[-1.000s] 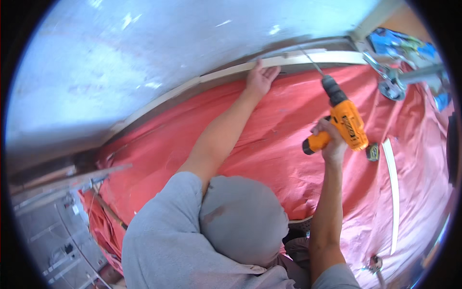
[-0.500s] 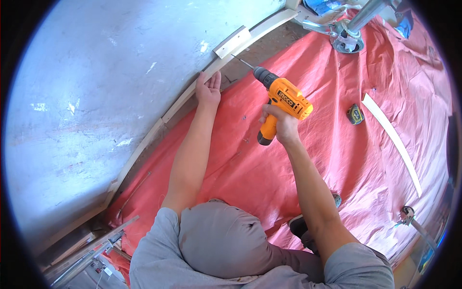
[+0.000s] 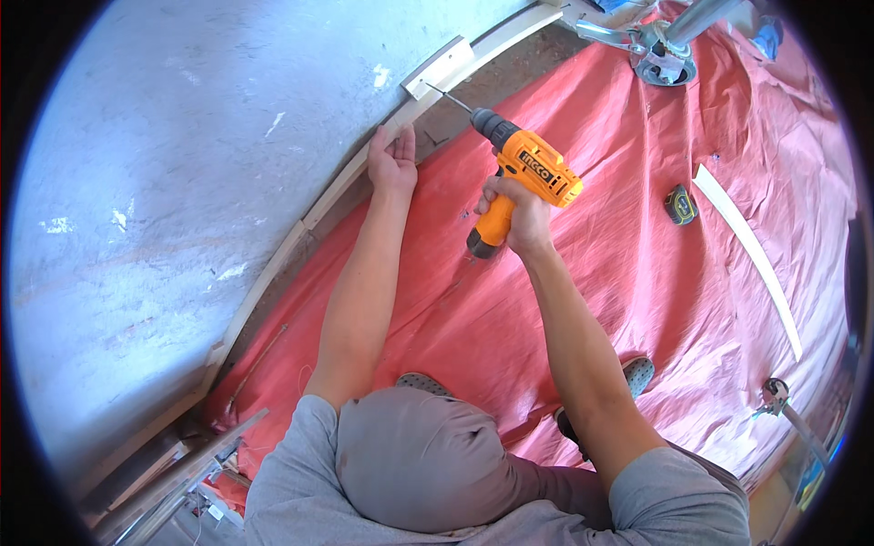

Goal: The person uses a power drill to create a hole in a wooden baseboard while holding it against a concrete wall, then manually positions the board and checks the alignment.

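Our right grip (image 3: pixel 516 215) clasps the handle of an orange-and-black cordless drill (image 3: pixel 539 168) with a slim metal bit (image 3: pixel 450 97). Beyond, our left grip (image 3: pixel 392 162) touches a long, pale wooden strip (image 3: pixel 411 110); we cannot tell whether it clasps it. The bit's tip is at a short, pale, rectangular wooden block (image 3: pixel 440 67) along that strip.

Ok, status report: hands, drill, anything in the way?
Left hand open at the pale strip. Right hand gripping the orange drill. Bit tip by the small block, contact unclear. No obstruction visible near the bit.

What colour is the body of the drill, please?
The drill body is orange, seen best in the head view.
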A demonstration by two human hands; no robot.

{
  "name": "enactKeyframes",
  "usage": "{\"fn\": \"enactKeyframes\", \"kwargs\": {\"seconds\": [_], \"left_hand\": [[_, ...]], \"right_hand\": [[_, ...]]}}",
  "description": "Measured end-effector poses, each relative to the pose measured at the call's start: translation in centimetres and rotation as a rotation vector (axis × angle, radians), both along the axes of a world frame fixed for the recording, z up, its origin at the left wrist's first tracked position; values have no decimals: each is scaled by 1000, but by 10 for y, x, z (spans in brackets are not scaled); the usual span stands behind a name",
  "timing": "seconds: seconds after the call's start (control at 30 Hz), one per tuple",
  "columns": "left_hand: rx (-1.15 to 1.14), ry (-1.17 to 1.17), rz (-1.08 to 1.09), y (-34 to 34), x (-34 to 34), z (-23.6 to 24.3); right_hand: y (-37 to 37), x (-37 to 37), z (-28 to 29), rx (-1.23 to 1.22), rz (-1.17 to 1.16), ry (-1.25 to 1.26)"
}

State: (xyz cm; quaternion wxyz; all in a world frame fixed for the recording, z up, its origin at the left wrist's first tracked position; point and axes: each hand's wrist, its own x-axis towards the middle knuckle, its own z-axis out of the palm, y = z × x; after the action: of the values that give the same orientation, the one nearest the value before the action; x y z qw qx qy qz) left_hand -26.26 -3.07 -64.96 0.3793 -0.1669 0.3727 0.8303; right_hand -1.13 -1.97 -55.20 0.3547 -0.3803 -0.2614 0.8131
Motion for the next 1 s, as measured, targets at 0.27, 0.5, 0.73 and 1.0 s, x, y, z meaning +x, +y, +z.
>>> {"fn": "enactKeyframes", "kwargs": {"seconds": [0.27, 0.5, 0.73, 1.0], "left_hand": [[-27, 10, 1, 3, -1, -1], [-45, -24, 11, 3, -4, -5], [-42, -28, 51, 5, -1, -4], [-34, -31, 25, 4, -4, -5]], "right_hand": [[3, -5, -3, 18, -6, 9], [6, -6, -6, 32, -3, 18], [7, -6, -5, 10, 2, 14], [8, -9, -5, -1, -2, 34]]}}
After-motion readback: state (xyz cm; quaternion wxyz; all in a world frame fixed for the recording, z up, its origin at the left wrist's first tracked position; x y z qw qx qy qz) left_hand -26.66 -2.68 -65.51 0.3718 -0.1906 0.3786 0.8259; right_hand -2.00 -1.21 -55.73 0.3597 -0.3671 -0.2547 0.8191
